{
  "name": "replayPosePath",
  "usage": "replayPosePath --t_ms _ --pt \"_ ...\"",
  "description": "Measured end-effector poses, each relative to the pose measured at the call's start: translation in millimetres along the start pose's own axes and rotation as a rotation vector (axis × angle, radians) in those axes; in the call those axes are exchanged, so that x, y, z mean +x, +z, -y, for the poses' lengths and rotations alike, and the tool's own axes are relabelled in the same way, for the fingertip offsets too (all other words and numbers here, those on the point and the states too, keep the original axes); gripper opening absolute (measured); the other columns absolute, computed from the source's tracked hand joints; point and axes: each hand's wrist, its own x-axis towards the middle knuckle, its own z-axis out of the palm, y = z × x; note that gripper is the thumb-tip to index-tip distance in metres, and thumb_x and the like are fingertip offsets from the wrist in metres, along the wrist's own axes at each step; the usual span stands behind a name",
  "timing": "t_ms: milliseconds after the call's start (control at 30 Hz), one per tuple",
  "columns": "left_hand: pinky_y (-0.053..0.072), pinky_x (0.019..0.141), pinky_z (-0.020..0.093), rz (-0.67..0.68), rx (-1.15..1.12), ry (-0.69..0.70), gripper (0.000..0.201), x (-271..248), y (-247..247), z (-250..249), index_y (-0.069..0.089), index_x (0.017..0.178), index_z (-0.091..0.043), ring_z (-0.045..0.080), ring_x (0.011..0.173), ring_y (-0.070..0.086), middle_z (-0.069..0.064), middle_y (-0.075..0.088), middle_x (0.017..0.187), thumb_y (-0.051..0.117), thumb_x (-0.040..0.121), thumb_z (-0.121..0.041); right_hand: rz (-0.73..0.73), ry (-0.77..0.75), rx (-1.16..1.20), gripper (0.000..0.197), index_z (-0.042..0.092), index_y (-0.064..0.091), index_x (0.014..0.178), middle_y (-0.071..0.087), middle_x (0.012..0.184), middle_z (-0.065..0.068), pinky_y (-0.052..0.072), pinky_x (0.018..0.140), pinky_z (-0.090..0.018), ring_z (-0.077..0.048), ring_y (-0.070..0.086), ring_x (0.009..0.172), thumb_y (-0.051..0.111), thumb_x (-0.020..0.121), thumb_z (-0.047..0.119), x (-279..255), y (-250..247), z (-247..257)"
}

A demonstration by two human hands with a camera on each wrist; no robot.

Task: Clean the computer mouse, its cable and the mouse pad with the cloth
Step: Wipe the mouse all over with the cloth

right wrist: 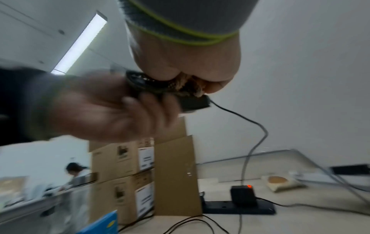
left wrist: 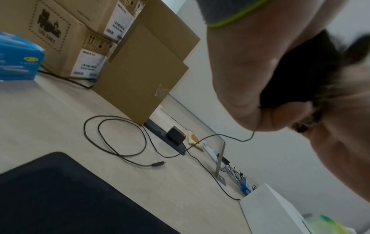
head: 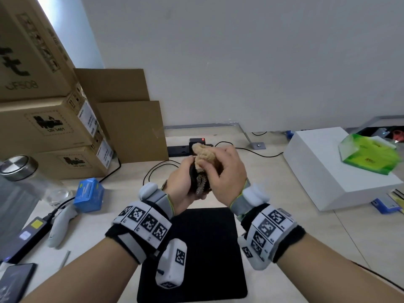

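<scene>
Above mouse pad (head: pixel 203 248), mouse (head: pixel 193 179) in cloth (head: pixel 204 157).

1. Top cardboard box (head: pixel 28 47), upper left of head view: "JF508" printed low on its front face, large black characters above it, only partly in frame. Side face carries a column of handling pictograms, too small to read.
2. Middle cardboard box (head: pixel 47 123), left of head view: "UN 3481" under a black pictogram inside a dashed border. Same mark shows on it in left wrist view, upper left.
3. Bottom cardboard box (head: pixel 74 161): similar dashed mark, text blurred.
4. White barcode labels (head: pixel 88 119) on box ends: print illegible.
5. Blue carton (head: pixel 88 194) and green packet (head: pixel 369 156): print illegible.
</scene>
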Motion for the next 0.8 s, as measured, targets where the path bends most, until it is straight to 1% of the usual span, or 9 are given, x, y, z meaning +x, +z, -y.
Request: replayPosePath --t_ms 67,167,233,333,400,467,533,667,800 --pt "0.037 0.048 0.03 0.072 0.048 -0.024 0.05 -5.6 -0.3 0.4 0.058 0.098 -0.006 0.026 0.053 0.05 0.02 0.059 0.073 0.026 0.099 -0.043 -0.025 0.177 -0.045 0.022 0.022 0.069 0.095 0.061 0.089 0.002 0.036 0.07 -0.012 -0.004 0.049 0.077 0.061 0.086 0.04 18.0 -9.8 -14.3" --pt "0.041 0.05 0.031 0.118 0.043 -0.049 0.055 -7.0 -5.8 4.4 0.057 0.104 -0.002 0.027 0.053 0.051 0.022 0.058 0.073 0.023 0.101 -0.044 -0.009 0.421 -0.01 0.015 0.025 0.062 0.077 0.057 0.071 0.018 0.036 0.062 -0.018 -0.002 0.052 0.067 0.064 0.088 0.035 29.5 -21.7 -29.2" --pt "0.046 0.053 0.033 0.126 0.051 -0.077 0.06 -7.3 -7.0 4.8 0.058 0.108 0.002 0.027 0.056 0.054 0.021 0.059 0.075 0.024 0.1 -0.048 -0.065 0.481 0.031 0.019 0.022 0.06 0.076 0.057 0.069 0.016 0.038 0.064 -0.024 -0.009 0.054 0.068 0.063 0.088 0.036 31.1 -25.9 -29.3" --pt "0.045 0.052 0.031 0.1 0.069 -0.081 0.06 -9.3 0.7 5.5 0.059 0.107 0.0 0.025 0.056 0.054 0.019 0.059 0.075 0.026 0.099 -0.049 -0.053 0.447 0.079 0.014 0.024 0.062 0.078 0.059 0.074 0.015 0.039 0.067 -0.022 -0.003 0.055 0.071 0.063 0.088 0.034 26.9 -23.2 -17.2" --pt "0.046 0.052 0.031 0.025 0.068 -0.046 0.054 -8.4 6.8 3.4 0.062 0.1 -0.004 0.024 0.058 0.057 0.017 0.061 0.077 0.03 0.098 -0.048 0.045 0.31 0.095 0.007 0.026 0.067 0.091 0.061 0.087 0.013 0.038 0.077 -0.008 0.008 0.051 0.084 0.064 0.086 0.029 11.9 -10.9 -5.2" --pt "0.053 0.06 0.037 -0.087 0.035 -0.028 0.051 -0.4 6.4 4.5 0.066 0.098 -0.009 0.027 0.076 0.067 0.018 0.07 0.092 0.041 0.091 -0.052 0.121 0.16 0.076 0.029 0.026 0.067 0.11 0.058 0.101 0.003 0.032 0.084 -0.001 0.006 0.047 0.091 0.062 0.083 0.03 -11.4 2.7 4.5" --pt "0.054 0.066 0.04 -0.135 0.023 -0.033 0.053 4.6 4.3 5.0 0.067 0.1 -0.01 0.031 0.088 0.069 0.02 0.07 0.104 0.046 0.084 -0.056 0.127 0.096 0.071 0.038 0.024 0.065 0.116 0.053 0.102 0.001 0.032 0.083 -0.001 0.004 0.046 0.09 0.058 0.081 0.038 -20.6 7.3 4.4" --pt "0.041 0.046 0.03 0.03 0.063 -0.048 0.052 -5.4 9.4 2.6 0.06 0.099 -0.003 0.025 0.053 0.052 0.018 0.058 0.072 0.028 0.098 -0.043 0.038 0.195 0.028 0.029 0.024 0.065 0.114 0.059 0.104 -0.005 0.035 0.086 -0.008 0.005 0.041 0.089 0.059 0.088 0.034 5.1 -5.2 -18.6" --pt "0.047 0.05 0.031 0.093 0.016 -0.044 0.055 -6.4 7.8 2.2 0.06 0.105 -0.001 0.025 0.055 0.055 0.018 0.055 0.075 0.03 0.098 -0.047 0.053 0.344 0.0 0.021 0.022 0.064 0.107 0.059 0.104 -0.003 0.033 0.078 -0.017 -0.011 0.05 0.092 0.063 0.088 0.031 16.0 -8.7 -27.1"
